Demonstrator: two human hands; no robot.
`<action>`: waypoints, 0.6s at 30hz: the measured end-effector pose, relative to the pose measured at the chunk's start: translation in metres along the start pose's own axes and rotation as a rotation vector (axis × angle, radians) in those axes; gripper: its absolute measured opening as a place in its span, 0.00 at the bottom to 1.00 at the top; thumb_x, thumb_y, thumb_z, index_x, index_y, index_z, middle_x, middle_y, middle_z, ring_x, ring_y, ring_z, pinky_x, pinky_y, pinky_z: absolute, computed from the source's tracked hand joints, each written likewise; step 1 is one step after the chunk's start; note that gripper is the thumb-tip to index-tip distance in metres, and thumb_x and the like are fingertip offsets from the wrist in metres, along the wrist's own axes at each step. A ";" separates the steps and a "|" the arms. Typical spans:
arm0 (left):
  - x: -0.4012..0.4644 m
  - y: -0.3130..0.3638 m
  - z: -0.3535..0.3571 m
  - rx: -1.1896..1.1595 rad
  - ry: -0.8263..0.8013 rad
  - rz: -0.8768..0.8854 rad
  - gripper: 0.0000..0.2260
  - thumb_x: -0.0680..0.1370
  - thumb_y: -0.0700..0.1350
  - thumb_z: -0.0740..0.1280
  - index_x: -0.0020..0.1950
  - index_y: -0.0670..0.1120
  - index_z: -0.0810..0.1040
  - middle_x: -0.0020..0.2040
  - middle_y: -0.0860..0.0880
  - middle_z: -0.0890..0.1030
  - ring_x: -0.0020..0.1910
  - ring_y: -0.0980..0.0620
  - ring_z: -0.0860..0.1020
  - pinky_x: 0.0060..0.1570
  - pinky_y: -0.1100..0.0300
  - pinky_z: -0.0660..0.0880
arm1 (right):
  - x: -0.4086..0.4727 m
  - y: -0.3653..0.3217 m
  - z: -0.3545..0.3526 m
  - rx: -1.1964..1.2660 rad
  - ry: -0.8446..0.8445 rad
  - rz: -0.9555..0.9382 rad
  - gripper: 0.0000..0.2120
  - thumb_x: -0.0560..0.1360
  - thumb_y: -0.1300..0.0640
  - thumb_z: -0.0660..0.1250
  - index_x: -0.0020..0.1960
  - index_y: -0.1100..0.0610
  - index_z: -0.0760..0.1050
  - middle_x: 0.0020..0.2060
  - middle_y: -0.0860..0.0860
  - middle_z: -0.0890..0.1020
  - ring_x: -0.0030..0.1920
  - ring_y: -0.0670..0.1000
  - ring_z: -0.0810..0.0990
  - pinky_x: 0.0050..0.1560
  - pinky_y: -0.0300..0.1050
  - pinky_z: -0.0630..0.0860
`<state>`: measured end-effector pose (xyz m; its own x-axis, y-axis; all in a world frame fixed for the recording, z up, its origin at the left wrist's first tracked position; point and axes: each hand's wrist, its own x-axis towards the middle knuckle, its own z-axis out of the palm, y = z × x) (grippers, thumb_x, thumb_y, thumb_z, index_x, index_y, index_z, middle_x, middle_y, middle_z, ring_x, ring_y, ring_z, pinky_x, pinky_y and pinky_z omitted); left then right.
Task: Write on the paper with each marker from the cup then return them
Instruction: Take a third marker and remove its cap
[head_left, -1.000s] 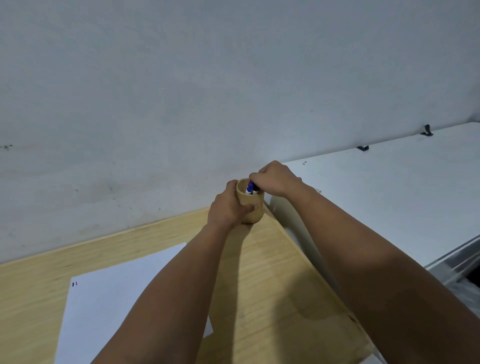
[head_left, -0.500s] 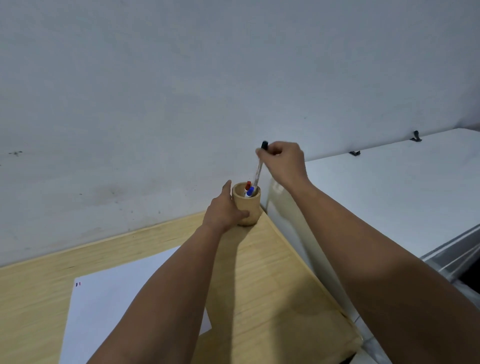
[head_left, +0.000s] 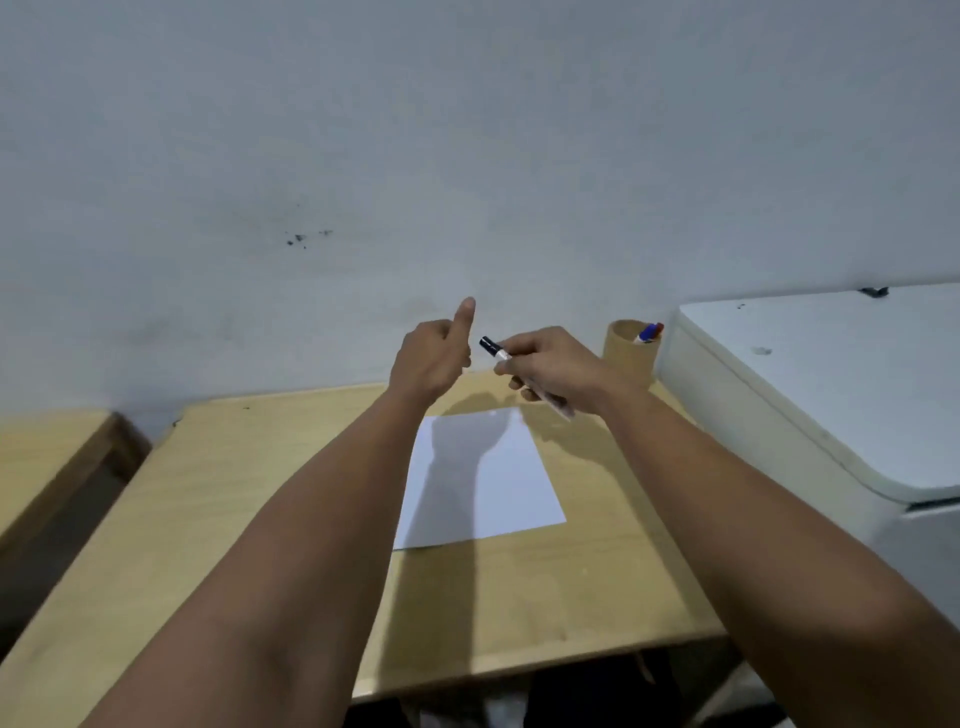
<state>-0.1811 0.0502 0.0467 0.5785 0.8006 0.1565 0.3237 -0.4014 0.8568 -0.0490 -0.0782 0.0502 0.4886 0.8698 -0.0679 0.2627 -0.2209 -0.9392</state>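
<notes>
While the right hand (head_left: 550, 364) grips a black-capped marker (head_left: 500, 353) above the paper (head_left: 483, 478), the left hand (head_left: 434, 358) beside its cap holds nothing, thumb raised. Right of it, the cup (head_left: 626, 353) contains two markers (head_left: 648, 332).

Both forearms outstretched, left hand (head_left: 434, 358) thumb-up and empty, right hand (head_left: 553, 366) curled closed.

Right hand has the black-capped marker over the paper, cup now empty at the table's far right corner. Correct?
Not quite. The head view shows the cup still holds two markers, blue and red. The right hand does hold the black-capped marker above the paper.
</notes>
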 end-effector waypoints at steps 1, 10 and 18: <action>-0.006 -0.010 -0.016 0.027 0.010 -0.004 0.34 0.78 0.73 0.53 0.33 0.47 0.81 0.36 0.48 0.85 0.39 0.46 0.83 0.49 0.50 0.79 | -0.003 -0.001 0.018 0.013 -0.056 -0.018 0.05 0.80 0.62 0.74 0.54 0.59 0.87 0.41 0.53 0.83 0.39 0.47 0.83 0.38 0.40 0.79; -0.031 -0.075 -0.114 0.003 -0.043 -0.070 0.26 0.83 0.56 0.62 0.38 0.34 0.76 0.34 0.43 0.69 0.35 0.47 0.69 0.37 0.56 0.75 | 0.000 -0.024 0.126 0.113 -0.248 -0.111 0.06 0.80 0.61 0.76 0.53 0.60 0.81 0.52 0.63 0.90 0.34 0.48 0.80 0.38 0.41 0.75; -0.013 -0.095 -0.142 -0.231 0.117 -0.191 0.17 0.84 0.48 0.62 0.36 0.42 0.74 0.30 0.49 0.71 0.32 0.52 0.70 0.35 0.57 0.79 | 0.040 -0.028 0.139 -0.215 -0.159 -0.312 0.03 0.76 0.62 0.76 0.46 0.56 0.83 0.38 0.51 0.90 0.34 0.46 0.80 0.39 0.42 0.77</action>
<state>-0.3258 0.1409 0.0326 0.4291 0.9029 0.0260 0.2321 -0.1380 0.9629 -0.1528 0.0240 0.0274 0.2279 0.9632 0.1425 0.5543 -0.0080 -0.8323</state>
